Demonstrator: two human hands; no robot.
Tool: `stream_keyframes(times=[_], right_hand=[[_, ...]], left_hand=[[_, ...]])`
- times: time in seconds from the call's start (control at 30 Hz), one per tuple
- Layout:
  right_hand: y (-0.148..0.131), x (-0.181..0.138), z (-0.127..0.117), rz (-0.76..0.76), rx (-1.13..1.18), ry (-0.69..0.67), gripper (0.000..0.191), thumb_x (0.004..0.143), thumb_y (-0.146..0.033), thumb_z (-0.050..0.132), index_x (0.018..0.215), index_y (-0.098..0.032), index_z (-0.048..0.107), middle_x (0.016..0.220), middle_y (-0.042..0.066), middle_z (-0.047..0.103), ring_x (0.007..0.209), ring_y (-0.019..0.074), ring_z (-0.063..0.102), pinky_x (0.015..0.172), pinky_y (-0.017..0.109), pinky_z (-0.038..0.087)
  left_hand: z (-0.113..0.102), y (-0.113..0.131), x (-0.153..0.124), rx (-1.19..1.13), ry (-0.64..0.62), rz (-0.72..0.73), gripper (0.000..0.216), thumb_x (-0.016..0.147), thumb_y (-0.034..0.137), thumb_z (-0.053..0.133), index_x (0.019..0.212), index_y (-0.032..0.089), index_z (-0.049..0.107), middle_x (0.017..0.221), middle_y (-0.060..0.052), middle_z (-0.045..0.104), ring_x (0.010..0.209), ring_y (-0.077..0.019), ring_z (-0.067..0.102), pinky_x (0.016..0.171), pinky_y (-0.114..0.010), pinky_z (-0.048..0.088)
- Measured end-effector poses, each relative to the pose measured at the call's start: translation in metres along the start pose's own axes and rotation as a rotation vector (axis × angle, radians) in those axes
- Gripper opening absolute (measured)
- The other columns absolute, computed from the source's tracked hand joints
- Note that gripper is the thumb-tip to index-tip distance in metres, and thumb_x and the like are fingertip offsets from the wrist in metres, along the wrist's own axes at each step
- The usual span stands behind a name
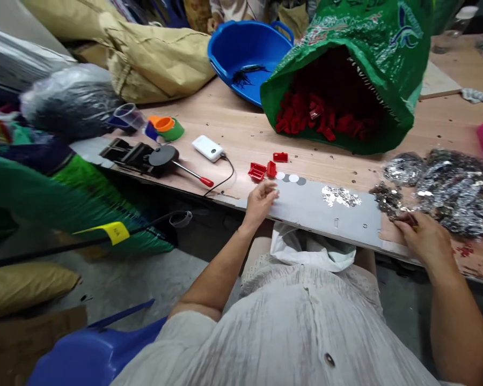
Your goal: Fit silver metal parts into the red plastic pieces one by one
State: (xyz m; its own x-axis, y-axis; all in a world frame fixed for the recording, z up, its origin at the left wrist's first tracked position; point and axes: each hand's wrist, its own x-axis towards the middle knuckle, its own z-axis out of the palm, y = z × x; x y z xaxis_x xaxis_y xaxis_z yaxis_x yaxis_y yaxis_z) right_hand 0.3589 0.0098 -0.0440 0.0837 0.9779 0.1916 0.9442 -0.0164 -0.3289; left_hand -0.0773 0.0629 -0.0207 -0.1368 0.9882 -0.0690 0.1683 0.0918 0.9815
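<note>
My left hand is over the front edge of the table, just below a few small red plastic cases. Its fingers are loosely bent and apart, with nothing visible in them. At the right, my right hand is closed, thumb and fingers pinched beside a pile of small dark metal parts. What it pinches is too small to name. Between the hands, a grey board lies along the table edge. Flat shiny metal pieces are spread on it, and white and grey discs sit at its left end.
A green sack spills red plastic parts. Behind stands a blue basin with black strips inside. A hand press with a red-tipped lever and a white power bank with a cable lie left. Bagged metal parts sit right.
</note>
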Motion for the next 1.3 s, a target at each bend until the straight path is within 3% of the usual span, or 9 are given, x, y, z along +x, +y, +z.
stream_keyframes(times=[0.07, 0.13, 0.33, 0.53, 0.7, 0.83, 1.07, 1.2, 1.3], right_hand=[[0.002, -0.001, 0.001, -0.034, -0.003, 0.016, 0.020, 0.087, -0.046, 0.054, 0.083, -0.027, 0.061, 0.085, 0.009, 0.067, 0.081, 0.0315, 0.062, 0.069, 0.044, 0.046], [0.000, -0.003, 0.002, -0.066, -0.005, 0.036, 0.022, 0.087, -0.048, 0.054, 0.082, -0.028, 0.061, 0.086, 0.010, 0.067, 0.083, 0.0335, 0.063, 0.069, 0.046, 0.047], [-0.014, -0.017, 0.003, -0.105, 0.114, 0.076, 0.025, 0.089, -0.043, 0.053, 0.091, -0.023, 0.069, 0.099, 0.011, 0.071, 0.097, 0.0321, 0.066, 0.085, 0.045, 0.052], [-0.010, -0.022, -0.009, -0.005, 0.144, 0.044, 0.028, 0.090, -0.037, 0.056, 0.107, -0.021, 0.071, 0.110, 0.010, 0.072, 0.099, 0.0276, 0.067, 0.090, 0.042, 0.051], [-0.014, -0.019, -0.009, 0.036, 0.169, 0.015, 0.024, 0.088, -0.033, 0.057, 0.105, -0.022, 0.071, 0.107, 0.009, 0.073, 0.094, 0.0256, 0.067, 0.085, 0.040, 0.051], [-0.023, -0.015, -0.004, 0.046, 0.148, -0.004, 0.017, 0.088, -0.032, 0.057, 0.093, -0.022, 0.070, 0.099, 0.007, 0.073, 0.090, 0.0245, 0.066, 0.079, 0.037, 0.049], [-0.024, -0.016, -0.008, 0.026, 0.170, -0.019, 0.015, 0.089, -0.032, 0.056, 0.091, -0.022, 0.067, 0.099, 0.006, 0.073, 0.091, 0.0239, 0.066, 0.078, 0.035, 0.048], [-0.028, -0.022, -0.012, 0.107, 0.271, 0.002, 0.018, 0.088, -0.037, 0.059, 0.096, -0.022, 0.066, 0.094, 0.005, 0.073, 0.083, 0.0218, 0.066, 0.073, 0.034, 0.048], [-0.046, -0.023, -0.013, 0.098, 0.439, -0.019, 0.023, 0.087, -0.044, 0.063, 0.092, -0.022, 0.065, 0.089, 0.004, 0.071, 0.077, 0.0201, 0.064, 0.068, 0.032, 0.048]], left_hand=[[-0.012, -0.003, 0.023, 0.303, 0.281, 0.144, 0.035, 0.079, 0.022, 0.069, 0.113, 0.019, 0.063, 0.106, -0.008, 0.066, 0.096, -0.0202, 0.064, 0.084, -0.033, 0.052], [-0.022, -0.008, 0.041, 0.548, 0.418, 0.195, 0.048, 0.074, 0.019, 0.075, 0.121, 0.018, 0.062, 0.120, -0.013, 0.061, 0.114, -0.0257, 0.058, 0.099, -0.038, 0.046], [-0.030, -0.022, 0.064, 0.750, 0.324, 0.182, 0.042, 0.076, 0.027, 0.076, 0.115, 0.019, 0.064, 0.115, -0.013, 0.064, 0.117, -0.0294, 0.056, 0.108, -0.044, 0.038], [-0.024, -0.020, 0.047, 0.408, 0.358, 0.168, 0.055, 0.074, 0.021, 0.077, 0.124, 0.014, 0.055, 0.123, -0.009, 0.058, 0.109, -0.0221, 0.056, 0.099, -0.037, 0.043], [-0.002, -0.006, 0.010, -0.131, 0.140, 0.036, 0.059, 0.064, 0.025, 0.083, 0.114, 0.017, 0.054, 0.101, -0.002, 0.066, 0.087, -0.0136, 0.065, 0.082, -0.029, 0.052], [0.021, 0.012, -0.018, -0.424, -0.113, -0.134, 0.060, 0.055, 0.018, 0.086, 0.107, 0.019, 0.059, 0.107, -0.003, 0.066, 0.102, -0.0183, 0.070, 0.092, -0.030, 0.053], [0.049, 0.029, -0.052, -0.558, -0.417, -0.413, 0.068, 0.059, 0.014, 0.085, 0.117, 0.023, 0.052, 0.128, -0.009, 0.062, 0.096, -0.0214, 0.073, 0.070, -0.024, 0.056], [0.061, 0.029, -0.061, -0.545, -0.457, -0.425, 0.071, 0.059, 0.017, 0.087, 0.122, 0.022, 0.054, 0.130, -0.011, 0.058, 0.086, -0.0185, 0.072, 0.063, -0.023, 0.055], [0.068, 0.029, -0.064, -0.468, -0.429, -0.358, 0.076, 0.053, 0.016, 0.090, 0.121, 0.020, 0.057, 0.110, -0.005, 0.063, 0.076, -0.0124, 0.067, 0.066, -0.024, 0.055]])
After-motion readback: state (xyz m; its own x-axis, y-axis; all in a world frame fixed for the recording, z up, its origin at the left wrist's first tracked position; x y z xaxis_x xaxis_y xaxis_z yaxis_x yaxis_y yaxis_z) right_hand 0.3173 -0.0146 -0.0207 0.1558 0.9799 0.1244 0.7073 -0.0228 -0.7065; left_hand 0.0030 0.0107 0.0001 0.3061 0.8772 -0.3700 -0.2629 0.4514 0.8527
